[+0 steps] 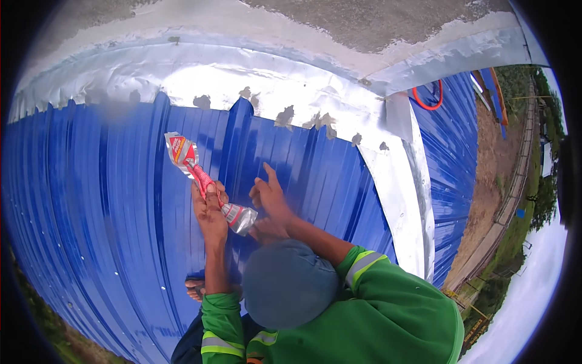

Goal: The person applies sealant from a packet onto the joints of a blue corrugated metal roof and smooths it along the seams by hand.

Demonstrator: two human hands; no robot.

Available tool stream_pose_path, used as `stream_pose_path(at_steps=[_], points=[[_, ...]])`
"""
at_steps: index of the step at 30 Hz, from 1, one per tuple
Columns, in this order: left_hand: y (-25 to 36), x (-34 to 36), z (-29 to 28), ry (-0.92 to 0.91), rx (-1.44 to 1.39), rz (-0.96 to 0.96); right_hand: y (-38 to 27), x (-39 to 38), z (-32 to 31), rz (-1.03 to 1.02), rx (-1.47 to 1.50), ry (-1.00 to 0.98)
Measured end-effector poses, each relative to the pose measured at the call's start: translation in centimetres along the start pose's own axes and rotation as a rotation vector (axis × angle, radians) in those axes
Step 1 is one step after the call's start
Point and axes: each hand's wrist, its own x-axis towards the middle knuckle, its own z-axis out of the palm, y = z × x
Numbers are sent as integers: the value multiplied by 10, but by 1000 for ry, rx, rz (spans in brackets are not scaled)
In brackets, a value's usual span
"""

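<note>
Roof (124,200): blue, ribbed, meeting silver flashing (209,71) spotted with grey dabs (285,116).
Pouch (202,178): red and silver, narrow-waisted, over the ribs.
Left hand (211,213): fingers wrapped around the pouch's middle; a light, even squeeze likely serves best.
Right hand (271,196): index extended, others curled, nothing visibly held; well placed to support the pouch's lower end.

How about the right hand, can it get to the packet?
Probably yes: the right hand is close to the packet, and nothing seems to block the way to its silver end.
</note>
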Motion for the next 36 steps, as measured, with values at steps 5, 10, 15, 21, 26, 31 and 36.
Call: stream_pose_path(at_steps=[5, 10, 15, 21, 26, 31, 36], points=[[5, -2, 0, 6, -95, -71, 12, 11, -2, -58, -10, 31], [10, 1, -9, -28, -96, -223, 14, 15, -9, -79, -82, 44], [-3, 7, -19, 91, -247, -226, 11, 18, -16, -83, -136, 71], [-10, 19, -43, 31, -139, -184, 13, 22, -17, -111, -154, 103], [3, 19, -50, -27, -97, -169, 12, 21, -19, -106, -141, 111], [21, 17, -42, -68, 31, -79, 10, 19, -20, -101, -144, 108], [29, 15, -39, -37, 112, -93, 9, 19, -20, -136, -107, 106]])
